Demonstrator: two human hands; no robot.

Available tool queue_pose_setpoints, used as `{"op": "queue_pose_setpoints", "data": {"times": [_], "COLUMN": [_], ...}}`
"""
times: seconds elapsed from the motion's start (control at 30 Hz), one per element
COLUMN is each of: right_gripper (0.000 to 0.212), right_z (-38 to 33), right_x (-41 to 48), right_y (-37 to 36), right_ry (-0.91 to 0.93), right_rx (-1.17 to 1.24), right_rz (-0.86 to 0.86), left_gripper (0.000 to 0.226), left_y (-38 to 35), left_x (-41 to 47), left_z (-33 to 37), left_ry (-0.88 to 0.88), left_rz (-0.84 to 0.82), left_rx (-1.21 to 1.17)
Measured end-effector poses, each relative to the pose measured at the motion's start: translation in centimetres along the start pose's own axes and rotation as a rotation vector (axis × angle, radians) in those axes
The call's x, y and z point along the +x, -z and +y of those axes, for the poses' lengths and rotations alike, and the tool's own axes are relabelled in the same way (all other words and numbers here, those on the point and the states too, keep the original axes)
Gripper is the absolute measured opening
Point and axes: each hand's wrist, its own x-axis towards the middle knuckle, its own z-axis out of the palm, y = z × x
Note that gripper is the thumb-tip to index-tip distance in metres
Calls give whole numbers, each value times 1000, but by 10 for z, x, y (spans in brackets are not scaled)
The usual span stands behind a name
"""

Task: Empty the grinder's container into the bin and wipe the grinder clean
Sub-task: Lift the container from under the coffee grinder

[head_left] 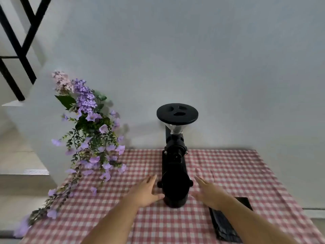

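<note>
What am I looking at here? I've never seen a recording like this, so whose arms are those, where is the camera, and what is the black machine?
There is one picture, from a wide-angle camera worn on a person's head, looking forward and down. The bare arms are that person's own. The left hand and right hand are open, either side of a black container at the foot of a tall black grinder. The left thumb seems to touch the container; nothing is gripped. The grinder has a round lid on top and stands on a red checked tablecloth. Purple flowers lie to the left, and a dark flat object, too dim to identify, lies under the right forearm.
</note>
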Motion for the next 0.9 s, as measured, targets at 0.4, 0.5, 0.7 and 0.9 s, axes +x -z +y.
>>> {"op": "queue_pose_setpoints", "data": {"times": [0.4, 0.5, 0.7, 0.9], "right_gripper": [117, 119, 114, 106], "right_z": [-8, -13, -13, -16], "right_x": [24, 27, 37, 38], "right_y": [-34, -43, -61, -67], "right_ry": [32, 22, 19, -1], "right_rx": [190, 234, 392, 488], "right_rz": [33, 111, 209, 273], "left_gripper": [110, 112, 114, 110], "left_y": [-46, -54, -66, -70], "left_x": [19, 22, 27, 30], "left_z": [9, 11, 11, 14], "left_ry": [-6, -29, -44, -20], "left_rz": [126, 173, 253, 284], "left_rx": [-269, -367, -428, -465]}}
